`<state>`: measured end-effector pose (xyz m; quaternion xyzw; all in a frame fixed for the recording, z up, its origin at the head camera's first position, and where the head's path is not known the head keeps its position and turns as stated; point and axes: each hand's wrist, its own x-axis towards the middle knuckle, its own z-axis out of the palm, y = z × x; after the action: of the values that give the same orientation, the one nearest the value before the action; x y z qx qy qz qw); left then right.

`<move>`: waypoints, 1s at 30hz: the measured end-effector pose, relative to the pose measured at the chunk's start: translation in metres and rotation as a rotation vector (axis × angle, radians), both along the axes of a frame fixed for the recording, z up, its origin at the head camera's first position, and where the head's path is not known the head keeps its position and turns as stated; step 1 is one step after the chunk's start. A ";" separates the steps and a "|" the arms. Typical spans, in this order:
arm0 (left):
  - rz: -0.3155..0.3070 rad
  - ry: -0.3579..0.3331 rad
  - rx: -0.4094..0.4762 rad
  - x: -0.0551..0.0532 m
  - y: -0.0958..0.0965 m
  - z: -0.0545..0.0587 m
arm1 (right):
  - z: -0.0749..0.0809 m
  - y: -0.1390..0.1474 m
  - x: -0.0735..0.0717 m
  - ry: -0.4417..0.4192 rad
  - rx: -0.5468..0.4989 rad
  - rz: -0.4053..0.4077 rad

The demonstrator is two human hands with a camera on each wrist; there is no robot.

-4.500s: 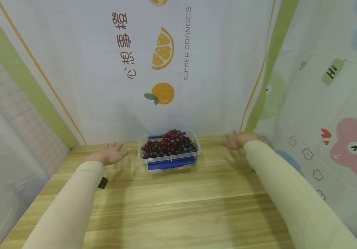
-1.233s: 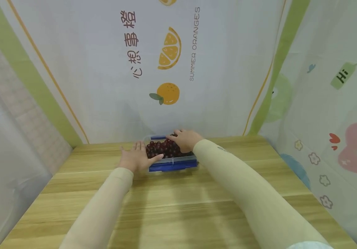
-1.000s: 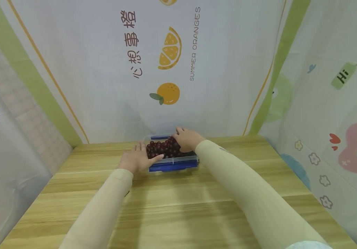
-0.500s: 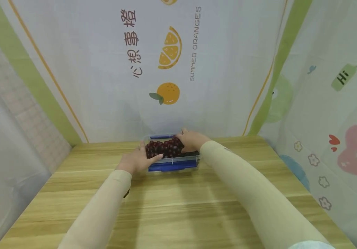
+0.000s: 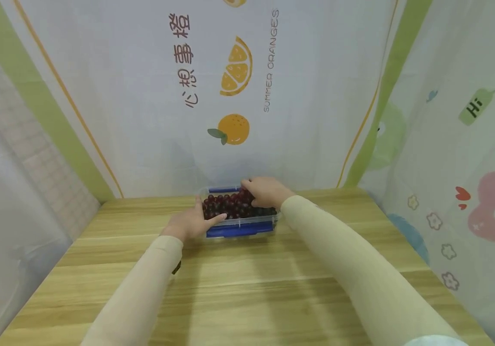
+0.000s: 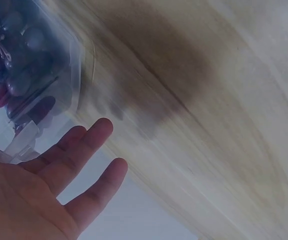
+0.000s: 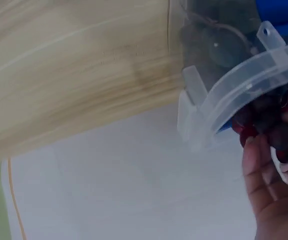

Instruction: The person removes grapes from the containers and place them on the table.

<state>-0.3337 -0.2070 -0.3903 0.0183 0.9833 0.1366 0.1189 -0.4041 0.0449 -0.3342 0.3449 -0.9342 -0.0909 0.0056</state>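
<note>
A clear plastic food container (image 5: 247,221) with blue clips stands lidless at the table's back edge, filled with dark red grapes (image 5: 225,205). My left hand (image 5: 185,223) is against its left end, thumb along the front rim; in the left wrist view that hand (image 6: 49,192) has its fingers straight beside the container wall (image 6: 75,75). Over the right half of the box, my right hand (image 5: 267,193) grips a bunch of grapes. The right wrist view has its fingertips curled under several grapes (image 7: 269,117) at the rim; part of the bunch is hidden.
The wooden table (image 5: 238,288) stretches in front of the container. Close behind it hangs a white cloth (image 5: 143,144) with orange prints, and another printed cloth (image 5: 437,158) hangs at the right. A small black piece (image 5: 176,267) shows beside the left wrist.
From beside the box, both hands have come in to it, the left to its end and the right onto the grapes. Lately the right hand has shifted slightly right and taken hold of a bunch.
</note>
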 end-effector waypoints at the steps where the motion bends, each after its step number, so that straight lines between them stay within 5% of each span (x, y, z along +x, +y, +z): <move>1: 0.003 -0.003 0.001 0.000 0.000 0.000 | 0.001 0.001 0.000 0.003 -0.015 0.008; 11: -0.004 0.003 0.013 -0.002 -0.001 -0.002 | 0.024 0.011 -0.003 -0.060 -0.144 -0.019; 30: 0.012 0.010 0.000 0.000 0.002 -0.002 | 0.094 0.073 0.011 0.035 -0.200 -0.073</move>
<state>-0.3340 -0.2050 -0.3925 0.0132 0.9840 0.1374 0.1130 -0.3933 0.1176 -0.2406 0.3067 -0.9503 -0.0033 0.0530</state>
